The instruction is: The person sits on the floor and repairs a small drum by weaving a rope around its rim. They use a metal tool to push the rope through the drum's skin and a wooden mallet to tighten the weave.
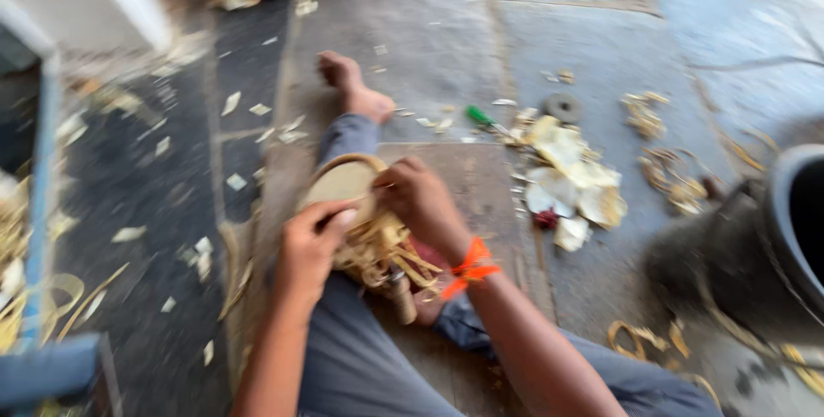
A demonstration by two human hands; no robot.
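pretty blurry shot but here's what's visible: a person sits on a stone floor (429,31) with one leg stretched toward the top of the frame, bare foot (352,87) up around upper centre. right in the middle of the frame both hands are on a round, pale woven piece (343,184) with loose straw-coloured strips (386,254) hanging off its lower edge. the left hand (311,250) is wrapped around the lower left side of it, fingers curled shut on the rim. the right hand (421,201) is pressed against its right edge, fingers closed down on the strips there, and there's an orange thread band (470,267) tied at that wrist. the piece sits over the grey trouser leg (352,357). to the right of the hands, mid-frame, there's a heap of pale scraps (571,181), a small green-handled tool (479,115) and a dark round ring (562,108) just above the heap. a dark pot (785,220) sits at the right edge, and little offcuts (236,181) are scattered over the left half of the floor.
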